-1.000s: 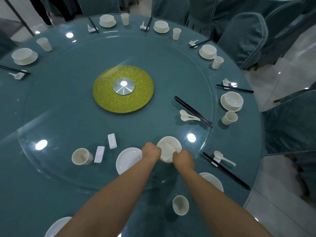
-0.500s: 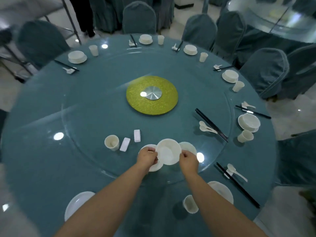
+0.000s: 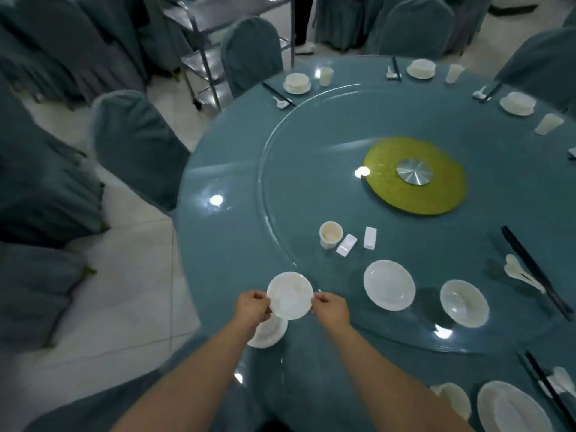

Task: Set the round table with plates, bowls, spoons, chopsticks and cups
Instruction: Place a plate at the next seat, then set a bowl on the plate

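held bowl (image 3: 290, 296): white, gripped by its rim from both sides, above the near left edge of the round table (image 3: 224, 232)
left hand (image 3: 251, 309): fingers curled, pinching the bowl's left rim
right hand (image 3: 331, 310): fingers curled, pinching the bowl's right rim
plate under the bowl (image 3: 268, 333): white, on the tablecloth at the near left edge, partly hidden by the left hand and the bowl
glass turntable (image 3: 311, 188): carries a white plate (image 3: 389, 285), a second bowl (image 3: 464, 303) to its right, a cup (image 3: 330, 235), two white chopstick rests (image 3: 347, 244) beside the cup, black chopsticks (image 3: 533, 271) with white spoons (image 3: 520, 274) near its right edge
yellow-green disc (image 3: 414, 194): at the turntable's centre, metal hub in the middle
far edge: set places, each with bowl on plate, cup, chopsticks
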Available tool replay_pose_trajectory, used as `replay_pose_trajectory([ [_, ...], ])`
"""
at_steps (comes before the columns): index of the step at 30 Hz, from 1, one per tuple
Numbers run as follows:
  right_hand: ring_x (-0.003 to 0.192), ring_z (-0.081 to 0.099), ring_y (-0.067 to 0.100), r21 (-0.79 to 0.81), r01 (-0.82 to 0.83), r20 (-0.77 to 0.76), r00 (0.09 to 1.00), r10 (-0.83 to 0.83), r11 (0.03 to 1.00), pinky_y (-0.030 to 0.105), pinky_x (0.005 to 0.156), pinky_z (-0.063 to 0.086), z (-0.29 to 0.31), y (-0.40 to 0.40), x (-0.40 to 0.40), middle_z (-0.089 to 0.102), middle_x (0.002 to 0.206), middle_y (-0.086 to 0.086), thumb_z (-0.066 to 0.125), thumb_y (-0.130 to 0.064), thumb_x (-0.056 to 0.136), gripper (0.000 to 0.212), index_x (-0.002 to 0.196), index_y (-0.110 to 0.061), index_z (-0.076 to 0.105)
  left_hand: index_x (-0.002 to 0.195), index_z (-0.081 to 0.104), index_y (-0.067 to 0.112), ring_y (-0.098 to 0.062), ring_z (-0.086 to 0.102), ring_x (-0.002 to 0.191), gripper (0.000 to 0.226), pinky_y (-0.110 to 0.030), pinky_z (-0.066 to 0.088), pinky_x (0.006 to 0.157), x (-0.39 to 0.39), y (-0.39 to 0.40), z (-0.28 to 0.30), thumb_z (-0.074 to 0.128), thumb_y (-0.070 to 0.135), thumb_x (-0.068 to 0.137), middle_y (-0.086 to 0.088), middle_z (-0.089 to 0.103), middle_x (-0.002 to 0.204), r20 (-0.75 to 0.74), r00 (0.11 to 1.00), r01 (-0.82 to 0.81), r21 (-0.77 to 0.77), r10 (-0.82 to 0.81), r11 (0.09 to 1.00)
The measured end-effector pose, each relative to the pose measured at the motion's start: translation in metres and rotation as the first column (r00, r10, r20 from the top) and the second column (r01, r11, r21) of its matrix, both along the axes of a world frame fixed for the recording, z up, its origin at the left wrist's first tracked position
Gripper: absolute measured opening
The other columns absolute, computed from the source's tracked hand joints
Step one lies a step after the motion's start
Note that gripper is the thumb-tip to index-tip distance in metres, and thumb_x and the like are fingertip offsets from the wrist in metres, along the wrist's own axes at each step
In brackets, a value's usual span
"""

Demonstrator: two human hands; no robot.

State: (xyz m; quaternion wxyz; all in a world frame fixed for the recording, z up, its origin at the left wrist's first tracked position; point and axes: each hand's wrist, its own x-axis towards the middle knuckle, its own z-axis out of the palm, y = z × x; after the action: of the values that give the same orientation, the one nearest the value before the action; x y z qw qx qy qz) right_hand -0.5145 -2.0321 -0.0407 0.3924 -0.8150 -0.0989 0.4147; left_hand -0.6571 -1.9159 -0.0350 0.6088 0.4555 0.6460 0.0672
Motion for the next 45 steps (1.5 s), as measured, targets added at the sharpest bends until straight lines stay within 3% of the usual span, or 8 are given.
replay_pose_trajectory([
  [5, 0.065, 0.052, 0.016, -0.073, -0.109, -0.05, 0.993, 0.105, 0.991, 0.025, 0.064, 0.043, -0.015, 0.028, -0.04, 0.062, 0.064, 0.004, 0.056, -0.002, 0.082, 0.019, 0.078, -0.01, 0.073, 0.094, 0.063, 0.001, -0.024, 0.057, 0.061, 0.009, -0.032, 0.052, 0.059, -0.045, 0.012, -0.016, 0.056, -0.003, 0.09, -0.014, 0.061, 0.074, -0.074, 0.994, -0.079, 0.019, 0.08, 0.997],
  [8, 0.066, 0.046, 0.016, -0.154, -0.178, -0.052, 0.984, 0.172, 0.972, 0.025, 0.061, 0.038, -0.027, 0.035, -0.055, 0.055, 0.065, 0.008, 0.053, -0.003, 0.08, 0.018, 0.074, -0.002, 0.069, 0.09, 0.064, 0.003, -0.025, 0.062, 0.065, 0.01, -0.038, 0.056, 0.071, -0.063, 0.013, -0.027, 0.055, -0.001, 0.088, -0.014, 0.065, 0.073, -0.131, 0.991, -0.029, 0.03, 0.032, 0.999],
  [16, 0.065, 0.054, 0.019, -0.251, -0.158, -0.079, 0.987, 0.143, 0.955, 0.023, 0.061, 0.043, -0.042, 0.036, -0.076, 0.067, 0.071, 0.008, 0.053, -0.008, 0.083, 0.02, 0.071, -0.016, 0.066, 0.084, 0.068, 0.011, -0.029, 0.07, 0.084, 0.01, -0.042, 0.057, 0.084, -0.087, 0.006, -0.046, 0.059, 0.006, 0.082, -0.013, 0.073, 0.081, -0.185, 0.979, 0.082, 0.005, -0.08, 0.997],
  [19, 0.061, 0.051, 0.019, -0.247, -0.15, -0.077, 0.988, 0.135, 0.957, 0.025, 0.061, 0.043, -0.042, 0.036, -0.074, 0.066, 0.069, 0.01, 0.051, -0.007, 0.081, 0.021, 0.074, -0.008, 0.07, 0.088, 0.067, 0.014, -0.028, 0.067, 0.088, 0.009, -0.035, 0.055, 0.085, -0.086, 0.007, -0.046, 0.06, 0.011, 0.084, -0.01, 0.072, 0.088, -0.206, 0.975, 0.086, 0.024, -0.08, 0.996],
  [23, 0.066, 0.04, 0.016, -0.266, -0.134, -0.019, 0.991, 0.134, 0.955, 0.027, 0.06, 0.034, -0.032, 0.032, -0.063, 0.047, 0.066, 0.009, 0.048, -0.006, 0.08, 0.017, 0.065, -0.012, 0.053, 0.09, 0.061, 0.017, -0.021, 0.057, 0.084, 0.004, -0.026, 0.04, 0.074, -0.08, 0.01, -0.036, 0.059, 0.016, 0.087, -0.001, 0.065, 0.089, -0.261, 0.963, 0.102, 0.122, -0.068, 0.987],
  [27, 0.069, 0.061, 0.024, -0.232, -0.054, 0.008, 0.998, 0.057, 0.971, 0.036, 0.067, 0.052, -0.017, 0.025, -0.032, 0.061, 0.073, 0.012, 0.046, -0.011, 0.088, 0.021, 0.073, -0.01, 0.06, 0.088, 0.06, 0.015, -0.025, 0.059, 0.087, 0.004, -0.03, 0.045, 0.079, -0.051, 0.019, -0.021, 0.058, 0.012, 0.089, -0.005, 0.064, 0.09, -0.263, 0.96, 0.144, 0.17, -0.096, 0.975],
  [34, 0.071, 0.057, 0.026, -0.162, 0.126, 0.053, 0.991, -0.119, 0.979, 0.043, 0.073, 0.053, 0.012, -0.014, 0.053, 0.068, 0.084, 0.024, 0.045, -0.01, 0.089, 0.027, 0.081, 0.005, 0.067, 0.097, 0.067, 0.003, -0.033, 0.065, 0.097, 0.014, -0.039, 0.051, 0.091, 0.031, 0.005, -0.004, 0.056, 0.01, 0.09, -0.017, 0.07, 0.098, -0.179, 0.96, 0.256, 0.243, -0.217, 0.935],
  [45, 0.05, 0.047, 0.016, -0.118, 0.431, -0.001, 0.901, -0.434, 0.895, 0.021, 0.046, 0.036, 0.034, -0.143, 0.16, 0.057, 0.069, 0.01, 0.048, -0.005, 0.084, 0.017, 0.075, -0.005, 0.062, 0.105, 0.068, 0.012, -0.028, 0.063, 0.105, 0.02, -0.031, 0.048, 0.092, 0.181, -0.058, 0.021, 0.055, 0.018, 0.09, -0.008, 0.07, 0.107, -0.248, 0.782, 0.623, 0.282, -0.572, 0.729],
])
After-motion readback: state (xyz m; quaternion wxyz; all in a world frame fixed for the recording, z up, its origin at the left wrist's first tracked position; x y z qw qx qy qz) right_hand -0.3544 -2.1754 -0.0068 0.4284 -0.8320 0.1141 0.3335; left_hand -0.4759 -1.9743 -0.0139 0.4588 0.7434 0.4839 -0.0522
